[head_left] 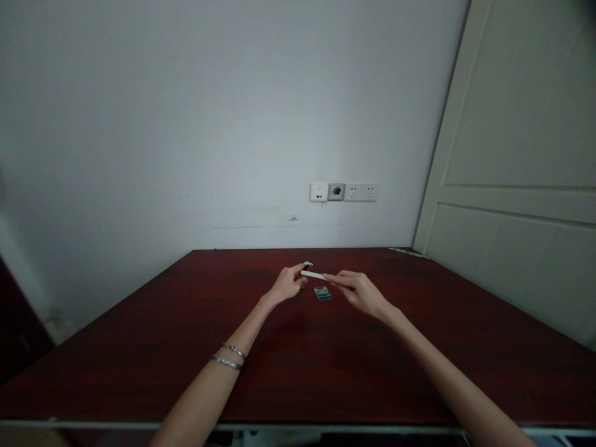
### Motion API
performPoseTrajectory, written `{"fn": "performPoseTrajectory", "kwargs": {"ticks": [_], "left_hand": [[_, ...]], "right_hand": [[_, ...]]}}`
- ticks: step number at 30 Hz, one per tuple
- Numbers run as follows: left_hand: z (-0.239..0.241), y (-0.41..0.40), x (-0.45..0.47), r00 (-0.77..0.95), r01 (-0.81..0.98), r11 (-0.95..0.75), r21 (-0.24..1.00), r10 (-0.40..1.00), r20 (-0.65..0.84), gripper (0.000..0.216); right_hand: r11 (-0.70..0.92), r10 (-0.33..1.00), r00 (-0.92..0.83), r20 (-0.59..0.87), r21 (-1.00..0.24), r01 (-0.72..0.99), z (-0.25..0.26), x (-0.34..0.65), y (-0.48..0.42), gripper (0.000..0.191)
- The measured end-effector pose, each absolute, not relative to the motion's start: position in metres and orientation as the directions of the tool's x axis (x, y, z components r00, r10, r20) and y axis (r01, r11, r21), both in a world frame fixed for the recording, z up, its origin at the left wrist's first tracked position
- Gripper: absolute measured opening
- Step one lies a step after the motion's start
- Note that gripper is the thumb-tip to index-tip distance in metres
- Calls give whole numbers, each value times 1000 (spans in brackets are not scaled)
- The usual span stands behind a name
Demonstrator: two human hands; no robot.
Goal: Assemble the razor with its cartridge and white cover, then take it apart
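Note:
A slim white strip-like object (313,275) is held up between my two hands, above the middle of the table. My left hand (285,285) has its index finger and thumb around the left end. At the other end, my right hand (359,290) pinches it with the fingers pressed together. Just beyond my left fingertips shows a small black-and-white item (307,265), partly hidden by the hand. Below the strip, a small clear case (323,293) with green pieces in it lies flat on the table.
The dark red wooden table (186,360) reaches back to a pale wall with sockets (361,192). A cream panelled door (516,161) stands along the right side. A thin flat strip (410,252) lies at the far right table edge.

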State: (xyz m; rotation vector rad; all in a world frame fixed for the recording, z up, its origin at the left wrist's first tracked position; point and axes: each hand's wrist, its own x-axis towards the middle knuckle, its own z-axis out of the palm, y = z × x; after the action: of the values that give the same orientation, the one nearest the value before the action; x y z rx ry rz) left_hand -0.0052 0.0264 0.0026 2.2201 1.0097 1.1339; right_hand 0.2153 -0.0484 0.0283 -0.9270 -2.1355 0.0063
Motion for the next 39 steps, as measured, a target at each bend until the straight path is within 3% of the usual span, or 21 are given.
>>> {"fn": "performPoseTrajectory", "kwargs": {"ticks": [4, 7, 11, 15, 19, 23, 27, 32, 34, 39], "left_hand": [[4, 25, -5, 388, 398, -630, 667, 774, 500, 15], [4, 24, -5, 396, 396, -628, 670, 775, 492, 14], [3, 23, -5, 398, 385, -616, 687, 782, 478, 16], [4, 23, -3, 403, 375, -604, 704, 790, 463, 18], [4, 22, -3, 396, 359, -617, 700, 780, 484, 15], [4, 23, -4, 405, 361, -638, 680, 765, 501, 13], [2, 25, -4, 418, 393, -651, 650, 756, 504, 12], [0, 27, -5, 447, 423, -680, 599, 731, 515, 11], [0, 26, -6, 439, 421, -676, 604, 735, 517, 13], [1, 26, -6, 430, 409, -651, 640, 756, 494, 14]], "right_hand": [[701, 622, -320, 714, -328, 633, 32, 219, -47, 36], [720, 630, -390, 672, -315, 619, 33, 224, -46, 36], [702, 613, -310, 727, -321, 636, 31, 225, -49, 36], [754, 600, -439, 669, -289, 590, 28, 220, -49, 35], [726, 589, -333, 736, -302, 618, 26, 219, -42, 36], [769, 567, -443, 695, -254, 586, 28, 222, -40, 35], [708, 569, -325, 756, -249, 660, 28, 218, -43, 37], [692, 593, -372, 714, -216, 689, 28, 213, -45, 38], [675, 588, -336, 736, -216, 706, 29, 213, -45, 39], [723, 590, -438, 679, -203, 660, 27, 215, -44, 37]]}}
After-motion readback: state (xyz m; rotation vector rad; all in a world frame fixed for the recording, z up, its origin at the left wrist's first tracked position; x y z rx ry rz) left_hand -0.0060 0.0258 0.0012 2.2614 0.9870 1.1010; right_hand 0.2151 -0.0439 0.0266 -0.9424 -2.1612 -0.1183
